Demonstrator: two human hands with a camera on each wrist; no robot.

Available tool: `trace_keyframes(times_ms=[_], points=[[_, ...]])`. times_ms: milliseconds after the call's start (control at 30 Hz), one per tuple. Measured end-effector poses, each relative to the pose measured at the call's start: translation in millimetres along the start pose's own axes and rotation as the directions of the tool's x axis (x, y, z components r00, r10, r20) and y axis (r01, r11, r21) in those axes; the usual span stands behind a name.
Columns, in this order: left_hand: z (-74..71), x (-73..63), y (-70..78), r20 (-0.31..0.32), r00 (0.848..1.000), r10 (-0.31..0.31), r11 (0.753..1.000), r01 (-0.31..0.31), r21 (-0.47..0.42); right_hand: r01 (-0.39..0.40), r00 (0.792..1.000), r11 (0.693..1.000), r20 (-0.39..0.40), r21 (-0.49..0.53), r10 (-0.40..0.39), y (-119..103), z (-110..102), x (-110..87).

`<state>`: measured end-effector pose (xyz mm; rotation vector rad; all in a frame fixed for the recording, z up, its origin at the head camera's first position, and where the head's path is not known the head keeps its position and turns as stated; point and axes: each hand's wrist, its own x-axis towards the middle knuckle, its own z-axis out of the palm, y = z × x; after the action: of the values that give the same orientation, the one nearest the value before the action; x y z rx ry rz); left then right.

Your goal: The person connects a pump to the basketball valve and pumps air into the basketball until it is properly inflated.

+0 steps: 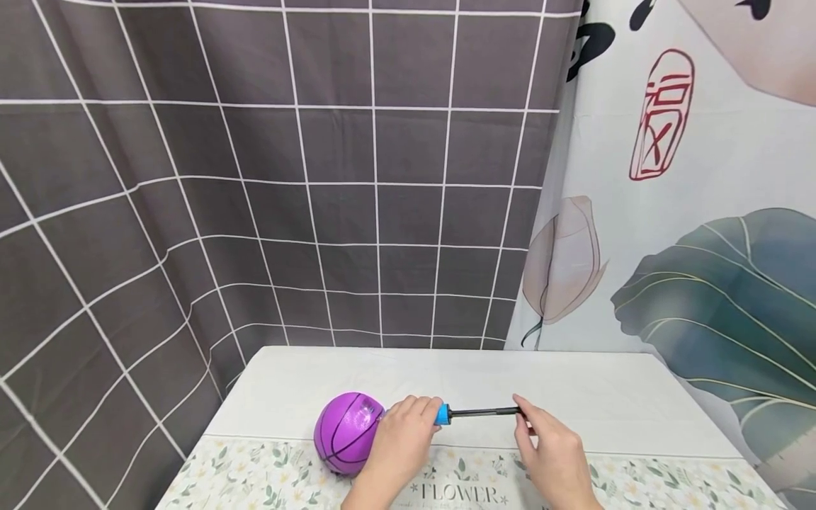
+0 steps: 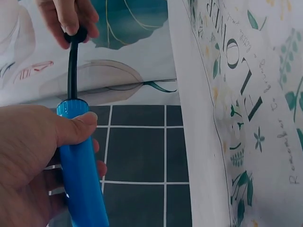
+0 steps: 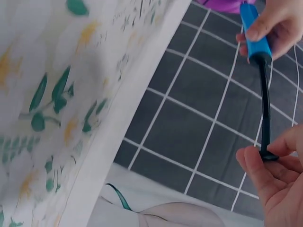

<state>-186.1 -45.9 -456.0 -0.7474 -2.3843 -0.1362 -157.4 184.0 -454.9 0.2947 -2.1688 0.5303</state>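
A blue hand pump (image 2: 83, 175) with a black rod (image 1: 481, 412) is held sideways over the table. My left hand (image 1: 404, 435) grips its blue barrel, thumb laid along the collar. The rod is drawn well out of the barrel. My right hand (image 1: 553, 450) pinches the black handle (image 3: 269, 155) at the rod's outer end between thumb and fingers. A purple ball (image 1: 347, 433) with black seam lines sits just left of my left hand, at the pump's other end. My left hand hides the joint between pump and ball.
The white table (image 1: 306, 368) has a floral cloth (image 1: 236, 471) with the printed word FLOWER along its near part. A dark grid-patterned curtain (image 1: 408, 212) hangs behind and to the left. A white curtain with leaf prints (image 1: 714, 297) hangs at the right.
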Motion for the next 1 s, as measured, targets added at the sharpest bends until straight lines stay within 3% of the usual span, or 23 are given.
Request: trace_keyframes(times_ms=[167,333,600,800,1000], points=[[-0.4,1.9,2.1,0.003,1.0,0.001,1.0,-0.001,-0.001,-0.031,1.0,1.0,0.0,-0.002,0.031,3.2,-3.4,-0.4],[3.0,2.4,7.1,0.002,1.0,0.03,1.0,-0.03,0.008,-0.031,1.0,1.0,0.004,0.007,0.031,-14.3,10.0,-3.8],[7.0,2.0,12.0,-0.028,0.996,0.081,0.997,-0.081,-0.007,0.037,0.998,0.994,0.044,0.104,-0.042,-35.5,28.7,-6.7],[6.9,1.2,6.3,-0.016,0.998,0.062,0.997,-0.063,-0.039,0.016,0.997,0.998,0.078,0.068,-0.021,-21.8,21.3,-2.7],[4.4,0.7,0.2,0.014,1.0,0.004,0.999,-0.004,-0.043,-0.026,0.999,0.999,0.045,0.021,0.025,0.1,2.6,2.0]])
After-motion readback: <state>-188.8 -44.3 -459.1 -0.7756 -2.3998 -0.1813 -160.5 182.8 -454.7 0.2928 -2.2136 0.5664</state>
